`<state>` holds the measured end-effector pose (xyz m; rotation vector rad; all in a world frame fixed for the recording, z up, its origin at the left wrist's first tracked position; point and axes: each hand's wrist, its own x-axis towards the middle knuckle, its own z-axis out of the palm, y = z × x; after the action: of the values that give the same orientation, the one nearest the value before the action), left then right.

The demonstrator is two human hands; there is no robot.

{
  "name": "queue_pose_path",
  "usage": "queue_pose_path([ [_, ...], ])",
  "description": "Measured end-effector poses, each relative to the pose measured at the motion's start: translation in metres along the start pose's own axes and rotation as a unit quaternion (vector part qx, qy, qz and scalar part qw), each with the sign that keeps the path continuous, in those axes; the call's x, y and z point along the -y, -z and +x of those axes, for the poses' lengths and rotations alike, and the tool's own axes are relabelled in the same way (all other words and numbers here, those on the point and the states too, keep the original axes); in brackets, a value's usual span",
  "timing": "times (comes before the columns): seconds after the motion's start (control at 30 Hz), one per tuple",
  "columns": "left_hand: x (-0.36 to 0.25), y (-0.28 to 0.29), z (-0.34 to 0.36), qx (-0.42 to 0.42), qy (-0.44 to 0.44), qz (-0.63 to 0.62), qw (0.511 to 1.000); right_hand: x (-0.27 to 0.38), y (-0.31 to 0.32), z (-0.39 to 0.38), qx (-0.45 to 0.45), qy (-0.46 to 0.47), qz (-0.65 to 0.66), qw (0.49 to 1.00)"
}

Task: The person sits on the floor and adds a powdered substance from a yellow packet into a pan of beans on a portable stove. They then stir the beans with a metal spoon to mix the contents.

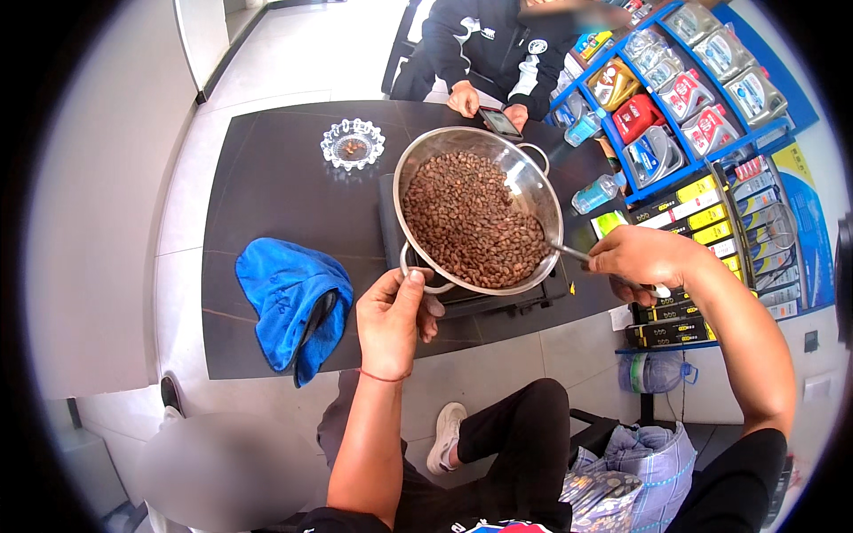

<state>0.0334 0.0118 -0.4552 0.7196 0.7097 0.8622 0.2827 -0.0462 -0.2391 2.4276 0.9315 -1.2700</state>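
A shiny metal pan (544,195) with two loop handles sits over a dark portable stove (520,300) on the table. Small brown beans or nuts (471,218) fill much of it, heaped toward the left and near side, baring some metal at the far right. My left hand (391,311) grips the near left loop handle, thumb on top. In my right hand (644,258) is a metal-handled utensil (573,253), reaching over the pan's right rim. Its working end is hidden in or behind the beans, so I cannot tell whether it is a spoon or a spatula.
On the dark table (267,178) are a glass ashtray (353,145), a blue cloth (293,306) and plastic bottles (597,194). Across it, a person's hands (464,99) hold a phone (499,123). Shelves of oil jugs (638,117) stand right; a plaid bag (653,471) lies below.
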Motion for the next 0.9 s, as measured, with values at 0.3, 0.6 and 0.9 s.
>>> queue_pose_path([
  [0.3, 0.002, 0.000, 0.002, 0.012, 0.007, -0.014, 1.000, -0.040, -0.033, 0.046, 0.137, 0.094, 0.361, 0.918],
  [0.6, -0.003, 0.000, -0.001, 0.008, 0.014, -0.018, 1.000, -0.027, -0.041, 0.045, 0.011, 0.154, 0.351, 0.923],
  [0.9, -0.001, 0.001, 0.000, 0.008, 0.017, -0.019, 1.000, 0.003, -0.068, 0.002, -0.269, 0.270, -0.140, 0.914],
])
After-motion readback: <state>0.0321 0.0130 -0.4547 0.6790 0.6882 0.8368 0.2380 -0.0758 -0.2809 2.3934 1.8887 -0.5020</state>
